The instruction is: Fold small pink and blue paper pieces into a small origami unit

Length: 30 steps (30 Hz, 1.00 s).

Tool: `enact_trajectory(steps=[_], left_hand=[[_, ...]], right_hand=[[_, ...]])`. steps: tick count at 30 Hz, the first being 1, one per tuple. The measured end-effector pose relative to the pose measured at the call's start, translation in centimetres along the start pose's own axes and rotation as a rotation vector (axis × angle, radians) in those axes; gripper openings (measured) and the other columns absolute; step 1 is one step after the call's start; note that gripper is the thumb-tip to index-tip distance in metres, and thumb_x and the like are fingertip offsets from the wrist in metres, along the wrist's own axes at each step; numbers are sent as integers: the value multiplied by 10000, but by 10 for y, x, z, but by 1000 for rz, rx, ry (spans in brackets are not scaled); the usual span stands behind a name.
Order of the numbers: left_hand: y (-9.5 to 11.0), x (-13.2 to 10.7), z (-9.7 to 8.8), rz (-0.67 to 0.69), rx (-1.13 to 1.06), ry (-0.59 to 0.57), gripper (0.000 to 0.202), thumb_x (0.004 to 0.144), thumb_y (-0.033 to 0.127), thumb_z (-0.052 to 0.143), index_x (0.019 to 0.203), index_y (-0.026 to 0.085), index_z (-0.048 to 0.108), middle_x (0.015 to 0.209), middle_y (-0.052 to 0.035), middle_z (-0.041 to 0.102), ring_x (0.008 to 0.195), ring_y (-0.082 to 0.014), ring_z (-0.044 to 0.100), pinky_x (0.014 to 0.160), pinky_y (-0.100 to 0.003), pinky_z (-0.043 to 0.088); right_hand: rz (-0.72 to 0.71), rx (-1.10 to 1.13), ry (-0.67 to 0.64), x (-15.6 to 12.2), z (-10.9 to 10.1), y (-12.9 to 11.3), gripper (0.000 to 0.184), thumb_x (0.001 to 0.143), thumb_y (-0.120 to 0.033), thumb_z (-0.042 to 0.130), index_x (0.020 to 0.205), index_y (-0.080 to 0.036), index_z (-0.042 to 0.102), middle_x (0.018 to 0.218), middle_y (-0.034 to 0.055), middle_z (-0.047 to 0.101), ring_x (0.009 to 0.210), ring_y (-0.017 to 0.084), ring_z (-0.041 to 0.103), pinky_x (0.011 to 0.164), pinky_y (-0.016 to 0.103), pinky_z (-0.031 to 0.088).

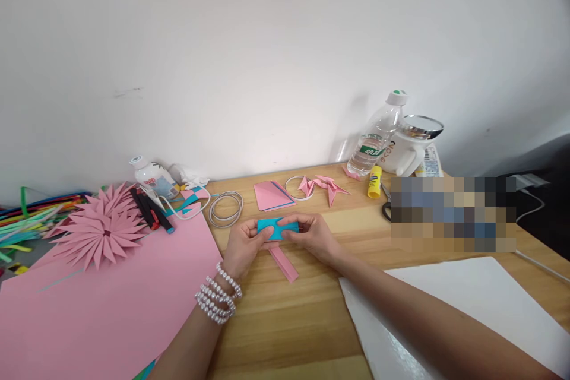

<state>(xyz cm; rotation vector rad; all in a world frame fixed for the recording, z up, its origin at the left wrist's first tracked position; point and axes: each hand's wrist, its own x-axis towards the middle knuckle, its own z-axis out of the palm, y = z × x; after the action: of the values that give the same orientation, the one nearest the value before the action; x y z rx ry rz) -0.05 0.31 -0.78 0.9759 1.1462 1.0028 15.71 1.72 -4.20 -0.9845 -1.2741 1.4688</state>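
A small folded piece of blue paper (278, 228) is held level between my two hands, above the wooden table. My left hand (244, 243) pinches its left end, thumb on top. My right hand (314, 234) grips the right end, with the thumb lying across the blue face. Just below the hands a folded pink paper strip (284, 265) lies slanted on the wood. Beyond them sits a stack of pink paper sheets (272, 195) with a blue edge showing. Folded pink paper pieces (330, 187) lie to the right of that stack.
Left are a large pink sheet (111, 314), a spiky pink paper flower (107, 234), markers (151, 211) and a coiled cable (226, 209). Right stand a water bottle (371, 145), a mug (403, 151) and a yellow glue stick (374, 183), near scissors (386, 209) and a white board (463, 297).
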Motion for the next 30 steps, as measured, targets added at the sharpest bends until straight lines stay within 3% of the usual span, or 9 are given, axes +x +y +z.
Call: enact_trajectory(steps=[7,11,20,25,30], left_hand=[[-4,1,2,47,11,27,299,580,315,725,752,93,621,693,-39,688,630,-167,642,645,-325,553],[-4,1,3,70,9,16,293,583,320,718,748,103,613,688,-28,678,642,-177,641,648,-341,550],[-6,4,-2,100,166,47,265,576,339,712,612,121,565,580,-6,641,583,-172,624,596,-302,532],[-2,3,-2,119,161,55,270,583,347,705,656,125,571,598,-1,652,587,-183,638,605,-310,530],[3,3,-5,90,115,74,302,553,346,723,688,117,581,585,4,650,555,-181,636,591,-326,544]], right_hand=[[-87,-20,13,-3,2,-4,284,588,-140,665,819,-186,507,666,-53,518,592,85,492,542,203,393],[-101,-65,9,-3,1,-4,452,611,-148,647,1004,-216,435,734,-38,538,616,100,503,541,210,406],[-95,-255,29,-2,1,-3,394,597,-139,618,973,-184,509,824,3,562,658,114,521,570,225,432],[-29,-95,4,-2,2,-1,430,596,-94,568,1004,-181,462,653,-42,543,587,103,546,558,230,465],[-6,115,-84,1,1,-2,410,605,-128,591,986,-186,449,760,-3,607,694,136,611,682,307,503]])
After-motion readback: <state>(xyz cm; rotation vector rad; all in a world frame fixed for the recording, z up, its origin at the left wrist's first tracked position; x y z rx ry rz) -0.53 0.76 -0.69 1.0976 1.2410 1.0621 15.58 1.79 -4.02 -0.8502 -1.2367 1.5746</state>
